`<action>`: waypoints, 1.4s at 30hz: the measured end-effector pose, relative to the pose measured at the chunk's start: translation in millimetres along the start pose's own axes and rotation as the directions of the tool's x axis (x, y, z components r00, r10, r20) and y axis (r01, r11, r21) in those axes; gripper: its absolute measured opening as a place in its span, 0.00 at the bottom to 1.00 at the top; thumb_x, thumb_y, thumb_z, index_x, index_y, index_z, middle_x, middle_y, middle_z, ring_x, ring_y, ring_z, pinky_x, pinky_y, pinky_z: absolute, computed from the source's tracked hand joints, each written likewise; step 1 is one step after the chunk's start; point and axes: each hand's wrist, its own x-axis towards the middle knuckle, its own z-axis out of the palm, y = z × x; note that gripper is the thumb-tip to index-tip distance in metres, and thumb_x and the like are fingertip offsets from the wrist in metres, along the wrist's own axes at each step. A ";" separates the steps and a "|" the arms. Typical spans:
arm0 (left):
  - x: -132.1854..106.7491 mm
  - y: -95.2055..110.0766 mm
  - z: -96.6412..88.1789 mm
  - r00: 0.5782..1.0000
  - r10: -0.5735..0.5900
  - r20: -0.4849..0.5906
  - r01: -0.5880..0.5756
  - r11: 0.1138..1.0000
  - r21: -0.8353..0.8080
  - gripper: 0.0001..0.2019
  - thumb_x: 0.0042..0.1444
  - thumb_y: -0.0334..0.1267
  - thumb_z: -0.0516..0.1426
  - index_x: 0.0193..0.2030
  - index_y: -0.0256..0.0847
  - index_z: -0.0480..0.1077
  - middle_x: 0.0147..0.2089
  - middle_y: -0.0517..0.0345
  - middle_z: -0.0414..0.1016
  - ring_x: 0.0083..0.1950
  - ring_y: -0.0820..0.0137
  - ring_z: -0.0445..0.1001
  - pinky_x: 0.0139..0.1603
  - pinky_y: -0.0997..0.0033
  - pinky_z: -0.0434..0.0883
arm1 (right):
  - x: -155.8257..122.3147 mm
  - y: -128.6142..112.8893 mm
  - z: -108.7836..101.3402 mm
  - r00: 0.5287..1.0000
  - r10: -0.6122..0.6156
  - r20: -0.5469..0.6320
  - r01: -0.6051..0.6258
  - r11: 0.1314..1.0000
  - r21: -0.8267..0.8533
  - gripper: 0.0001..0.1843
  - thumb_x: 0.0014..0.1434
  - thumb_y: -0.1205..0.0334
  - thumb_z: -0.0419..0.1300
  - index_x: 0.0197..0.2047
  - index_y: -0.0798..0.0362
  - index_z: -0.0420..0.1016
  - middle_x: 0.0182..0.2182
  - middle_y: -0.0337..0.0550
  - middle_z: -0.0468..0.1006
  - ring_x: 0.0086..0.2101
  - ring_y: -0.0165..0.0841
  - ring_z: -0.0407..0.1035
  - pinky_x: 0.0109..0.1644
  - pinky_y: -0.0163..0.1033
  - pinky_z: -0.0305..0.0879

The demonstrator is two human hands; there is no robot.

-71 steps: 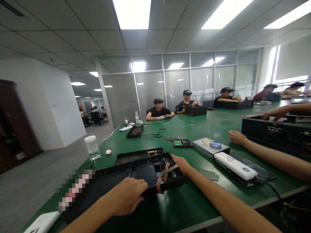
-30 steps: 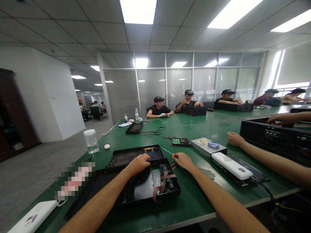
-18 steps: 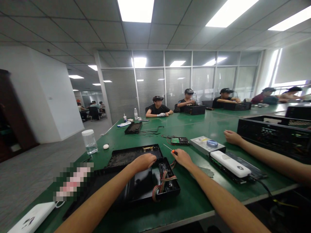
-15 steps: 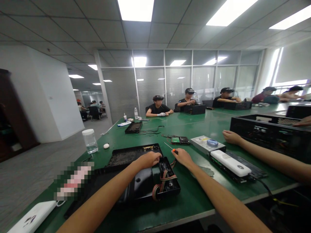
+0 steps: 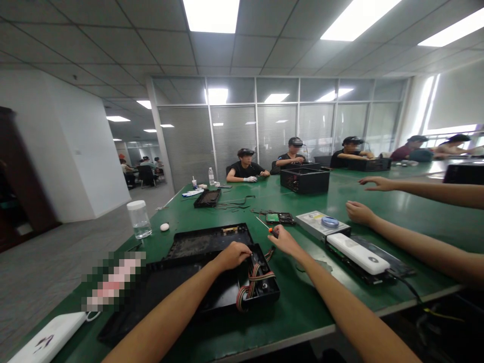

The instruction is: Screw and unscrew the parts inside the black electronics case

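A long black plastic casing point(image 5: 212, 297) lies on the green table point(image 5: 302, 312), with a bundle of striped ribbon wires point(image 5: 254, 282) at its right end. Above that end is my left hand point(image 5: 233, 256), its fingertips pinched together beside the wires; what they hold, if anything, is too small to make out. My right hand point(image 5: 284, 241) is closed around the handle of a screwdriver point(image 5: 270, 230) with an orange collar. Its thin shaft points up and to the left, clear of the casing. Behind the casing rests a dusty black cover point(image 5: 212, 239) with a brass-coloured part.
A silver box point(image 5: 315, 223), a white power bank point(image 5: 357, 253) and a small green circuit board point(image 5: 278, 218) lie to the right. At left stand a clear jar point(image 5: 139, 219) and another white device point(image 5: 53, 338). A co-worker's arms point(image 5: 401, 227) reach in; a black computer case point(image 5: 304, 180) sits beyond.
The black computer case has moved from the right to the table's far middle, and a co-worker's second hand now reaches out. A raised dark shape inside my casing no longer shows. My hands barely shifted.
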 end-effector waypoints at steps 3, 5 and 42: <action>-0.6 1.1 0.2 0.999 -0.043 -0.015 0.044 0.999 0.014 0.08 0.53 0.30 0.52 0.38 0.36 0.70 0.36 0.56 0.73 0.37 0.72 0.69 0.42 0.75 0.65 | -1.5 -0.3 -13.6 0.990 0.041 0.136 -0.068 0.978 0.199 0.15 0.48 0.64 0.53 0.42 0.54 0.59 0.27 0.36 0.68 0.21 0.26 0.61 0.26 0.32 0.58; -0.7 0.9 1.2 0.998 -0.055 -0.022 0.056 0.998 0.025 0.08 0.52 0.31 0.53 0.38 0.36 0.70 0.34 0.56 0.72 0.35 0.73 0.69 0.39 0.75 0.65 | -2.1 -2.8 -25.6 0.980 -0.048 0.193 -0.027 0.931 0.365 0.15 0.48 0.63 0.52 0.42 0.54 0.59 0.26 0.35 0.67 0.20 0.25 0.60 0.24 0.31 0.58; 3.2 -9.5 2.9 0.985 -0.168 0.035 0.171 0.979 -0.108 0.08 0.52 0.35 0.54 0.36 0.36 0.72 0.31 0.57 0.74 0.31 0.73 0.69 0.34 0.77 0.63 | -2.9 -145.6 -62.0 0.882 -0.358 0.306 0.468 0.733 -0.494 0.28 0.58 0.43 0.39 0.39 0.56 0.69 0.33 0.54 0.76 0.35 0.40 0.69 0.39 0.39 0.56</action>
